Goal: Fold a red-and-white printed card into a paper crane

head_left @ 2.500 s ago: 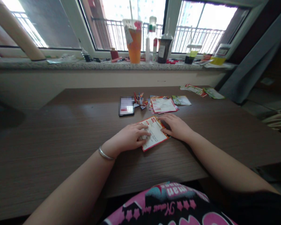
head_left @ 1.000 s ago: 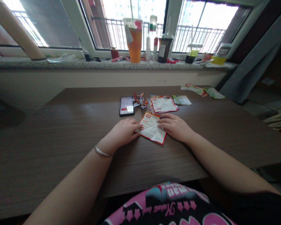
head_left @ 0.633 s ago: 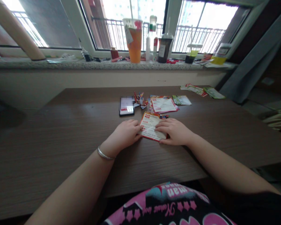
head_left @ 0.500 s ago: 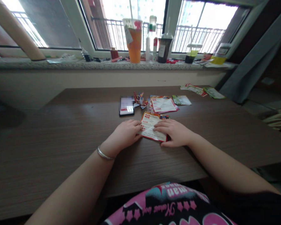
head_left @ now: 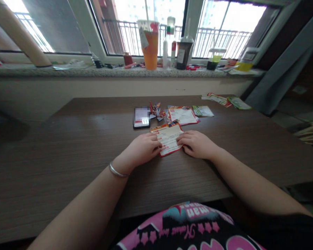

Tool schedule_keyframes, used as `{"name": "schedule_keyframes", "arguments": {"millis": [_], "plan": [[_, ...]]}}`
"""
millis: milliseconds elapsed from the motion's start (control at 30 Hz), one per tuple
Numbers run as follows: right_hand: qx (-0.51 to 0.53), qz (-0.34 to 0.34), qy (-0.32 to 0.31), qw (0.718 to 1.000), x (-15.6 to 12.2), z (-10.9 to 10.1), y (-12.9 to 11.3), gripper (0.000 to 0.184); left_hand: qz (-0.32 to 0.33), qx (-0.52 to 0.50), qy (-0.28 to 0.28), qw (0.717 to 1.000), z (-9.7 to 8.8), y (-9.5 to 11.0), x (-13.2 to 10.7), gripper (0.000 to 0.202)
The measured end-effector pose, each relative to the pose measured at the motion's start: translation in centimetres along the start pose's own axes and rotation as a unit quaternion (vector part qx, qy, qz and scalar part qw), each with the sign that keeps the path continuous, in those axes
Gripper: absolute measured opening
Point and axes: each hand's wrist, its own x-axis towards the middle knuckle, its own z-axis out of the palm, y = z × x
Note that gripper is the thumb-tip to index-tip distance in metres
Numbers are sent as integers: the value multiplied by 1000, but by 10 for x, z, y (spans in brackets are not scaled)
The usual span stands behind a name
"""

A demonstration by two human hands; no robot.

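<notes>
The only camera is on the head, looking forward and down over the table (head_left: 67, 149), with the left hand (head_left: 144, 147) and right hand (head_left: 197, 144) near and the window sill (head_left: 114, 72) farther off.

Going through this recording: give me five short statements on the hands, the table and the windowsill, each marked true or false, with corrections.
1. The left hand and right hand both touch the printed sheet. True.
2. The silver bangle circles the right wrist. False: it circles the left.
3. The phone lies left of the crumpled colourful scraps. True.
4. The orange drink cup stands on the table. False: it stands on the windowsill.
5. The dark drink cup stands right of the orange one. True.
</notes>
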Motion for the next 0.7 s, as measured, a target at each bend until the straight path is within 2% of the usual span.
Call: {"name": "schedule_keyframes", "arguments": {"millis": [167, 367, 500, 700], "plan": [[-60, 46, 16, 997, 1, 5, 4, 29, 52, -46, -11, 998, -1, 11, 2, 26], [-54, 57, 4, 997, 6, 13, 3, 38, 106, -73, 8, 992, -1, 24, 3, 25], [-44, 47, 19, 998, 7, 15, 3, 40, 87, -63, 0, 994, 5, 17, 1, 31], [31, 19, 25, 999, 7, 9, -3, 23, 13, -31, -12, 999, 13, 5, -1, 34]]}}
